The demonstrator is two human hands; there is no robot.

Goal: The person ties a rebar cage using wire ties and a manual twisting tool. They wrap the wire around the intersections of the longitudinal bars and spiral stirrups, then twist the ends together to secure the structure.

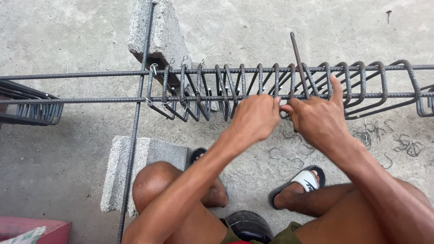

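Steel bars run left to right in front of you, and the near bar (104,100) passes straight under both your hands, so its long axis lies across your reach. Along it hang the bent loops (253,88), packed close and leaning. Your left hand (255,118) is curled shut just at the bar, knuckles up, and it looks to pinch something small against the loop beside it, likely a tie wire, though the piece itself cannot be made out. Your right hand (318,119) meets it fingertip to fingertip, closed around the lower end of a thin metal rod (299,63) that slants up and away from you, with one finger stretched up along a loop. Both hands sit equally near the joint, which lies between them and a little beyond your fingers.

The joint itself is hidden behind your knuckles. Loose wire hooks (289,156) lie on the concrete floor (58,158) below, near your sandal (304,180). The far bar (90,74) rests by a grey block (158,34), and both bars are cut off at the frame edges
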